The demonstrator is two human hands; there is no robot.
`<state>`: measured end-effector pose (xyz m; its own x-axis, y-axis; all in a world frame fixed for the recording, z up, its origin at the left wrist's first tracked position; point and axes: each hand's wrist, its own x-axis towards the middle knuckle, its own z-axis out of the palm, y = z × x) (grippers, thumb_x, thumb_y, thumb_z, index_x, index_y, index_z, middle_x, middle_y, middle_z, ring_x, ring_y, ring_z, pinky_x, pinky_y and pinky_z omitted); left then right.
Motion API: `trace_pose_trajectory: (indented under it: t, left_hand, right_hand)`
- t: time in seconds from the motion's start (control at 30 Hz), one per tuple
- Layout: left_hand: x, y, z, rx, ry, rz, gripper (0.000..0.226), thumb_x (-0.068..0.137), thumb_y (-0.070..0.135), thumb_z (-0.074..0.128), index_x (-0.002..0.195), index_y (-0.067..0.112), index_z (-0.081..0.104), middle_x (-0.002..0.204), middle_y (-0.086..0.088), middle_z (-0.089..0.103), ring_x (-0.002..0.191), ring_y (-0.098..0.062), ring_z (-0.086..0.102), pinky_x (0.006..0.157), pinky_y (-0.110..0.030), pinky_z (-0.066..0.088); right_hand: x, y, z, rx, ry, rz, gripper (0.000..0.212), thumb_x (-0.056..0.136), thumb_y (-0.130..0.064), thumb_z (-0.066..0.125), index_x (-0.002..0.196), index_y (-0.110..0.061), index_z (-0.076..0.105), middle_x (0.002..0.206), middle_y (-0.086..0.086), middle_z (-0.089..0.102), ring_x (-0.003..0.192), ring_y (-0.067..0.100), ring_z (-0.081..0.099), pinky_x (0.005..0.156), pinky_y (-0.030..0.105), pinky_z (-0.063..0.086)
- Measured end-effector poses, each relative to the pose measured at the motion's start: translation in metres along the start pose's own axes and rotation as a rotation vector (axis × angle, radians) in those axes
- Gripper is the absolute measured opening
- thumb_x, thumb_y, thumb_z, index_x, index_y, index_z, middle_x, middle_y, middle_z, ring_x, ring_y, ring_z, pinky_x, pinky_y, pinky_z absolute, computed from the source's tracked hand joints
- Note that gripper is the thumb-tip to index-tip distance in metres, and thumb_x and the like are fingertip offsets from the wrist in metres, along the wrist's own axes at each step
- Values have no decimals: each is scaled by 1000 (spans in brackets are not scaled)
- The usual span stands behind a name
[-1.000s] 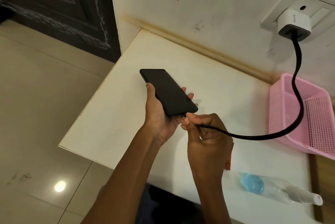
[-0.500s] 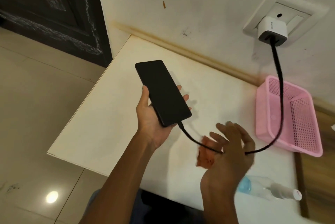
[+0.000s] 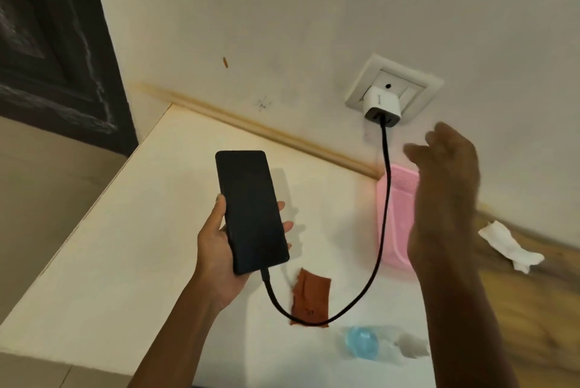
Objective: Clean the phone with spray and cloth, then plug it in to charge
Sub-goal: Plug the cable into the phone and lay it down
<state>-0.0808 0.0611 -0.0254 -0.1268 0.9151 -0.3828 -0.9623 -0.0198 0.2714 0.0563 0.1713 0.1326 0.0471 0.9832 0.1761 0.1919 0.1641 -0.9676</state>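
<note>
- Phone (image 3: 251, 212): black, screen dark, lying face up in the left hand (image 3: 219, 249) above the counter (image 3: 125, 246); thumb curling along its left edge, fingertips showing past the right edge, so the hand is gripping it.
- Cable (image 3: 381, 230): black, plugged into the phone's lower end, sagging in a loop across the counter and rising to the charger.
- Charger (image 3: 381, 105): white block sitting in the wall socket (image 3: 394, 86) above the counter's back edge.
- Right hand (image 3: 445, 174): raised near the wall just below and right of the charger, motion-blurred, fingers loosely spread and holding nothing; not touching the cable.
- Cloth (image 3: 310, 299): small rust-coloured piece lying flat on the counter beneath the cable's loop.
- Spray bottle (image 3: 376, 345): clear, with blue liquid, lying on its side at the counter's near edge, partly hidden by the right forearm.
- Pink basket (image 3: 395, 215): sitting on the counter against the wall, largely covered by the right arm.
- Crumpled white tissue (image 3: 508, 246): lying on the wooden surface to the right of the counter.
</note>
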Motion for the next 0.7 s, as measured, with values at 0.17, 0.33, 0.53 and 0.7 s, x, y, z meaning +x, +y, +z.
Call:
trace_pose_trajectory:
  t: [0.17,0.33,0.53,0.7]
  left_hand:
    - [-3,2,4,60,-31,-42,60,88,60,38,122,18,65,128,-15,62,111,-42,62,81,-51,57]
    - [-3,2,7,81,-58,-76,62,85,59,40,123,16,64,127,-17,63,109,-42,62,79,-49,57]
    - [0,1,5,48,-58,-89,63,84,58,41,123,15,64,126,-18,63,106,-42,64,79,-50,56]
    - [1,0,5,42,-61,-87,63,82,58,42,124,15,63,126,-18,63,105,-42,63,79,-51,56]
  right_hand:
    - [50,11,23,-205,-167,116,56,87,-13,54,139,-20,34,139,-4,40,126,13,36,90,25,28]
    - [77,14,28,-196,-215,182,18,82,-8,54,89,-22,45,95,-8,43,89,10,41,67,20,30]
    - [82,15,35,-96,-227,207,31,85,-6,52,116,-4,51,115,4,55,115,10,16,77,16,41]
    - [90,16,37,-104,-239,211,13,86,-6,50,95,-16,48,84,-9,50,72,3,46,50,8,40]
